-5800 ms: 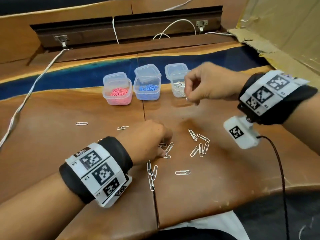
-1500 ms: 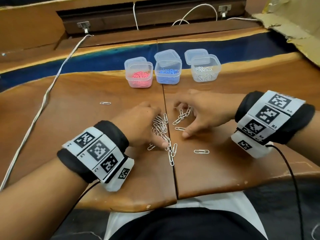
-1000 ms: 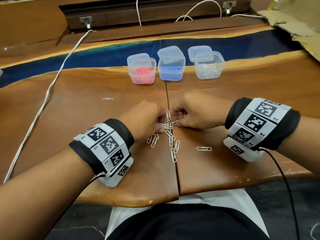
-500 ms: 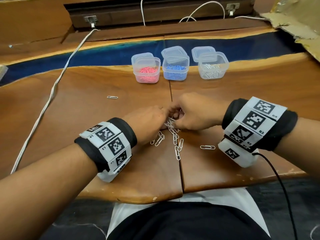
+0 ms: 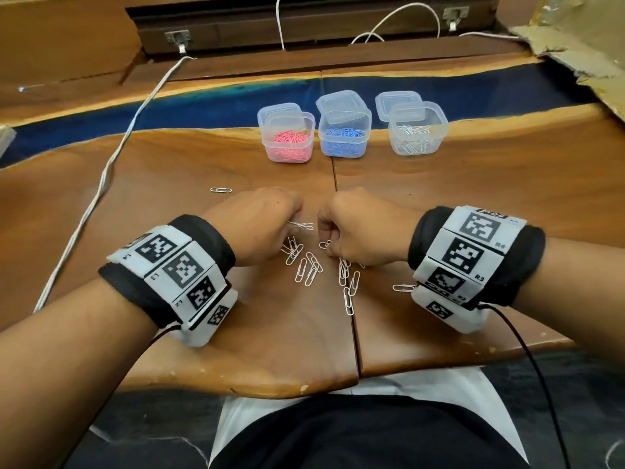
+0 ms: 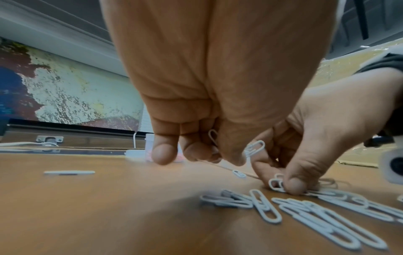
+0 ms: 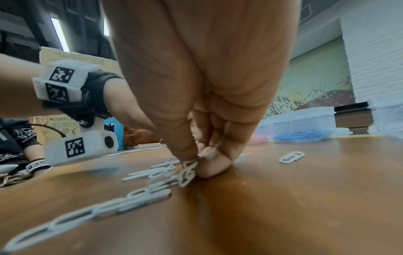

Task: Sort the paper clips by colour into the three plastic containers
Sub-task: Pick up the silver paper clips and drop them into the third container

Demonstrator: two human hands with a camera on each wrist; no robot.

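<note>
**Gathering the last white clips**

At the left of the head view a white cable (image 5: 101, 177) crosses the counter (image 5: 169, 333), with one stray clip (image 5: 220, 190) lying apart, left of centre. The left hand (image 5: 257, 225) has its grip closed on a few white clips (image 6: 254, 148), raised just off the wood. Below centre lie the loose white paper clips (image 5: 306, 270), thin, flat and partly overlapping. The right hand (image 5: 358, 228) pinches clips against the counter, its grip narrow. Along the top stand the pink container (image 5: 287, 137), the blue container (image 5: 343, 133) and the white container (image 5: 416, 132), all open. Next, I judge, the handfuls must go to the rightmost tub.
</note>
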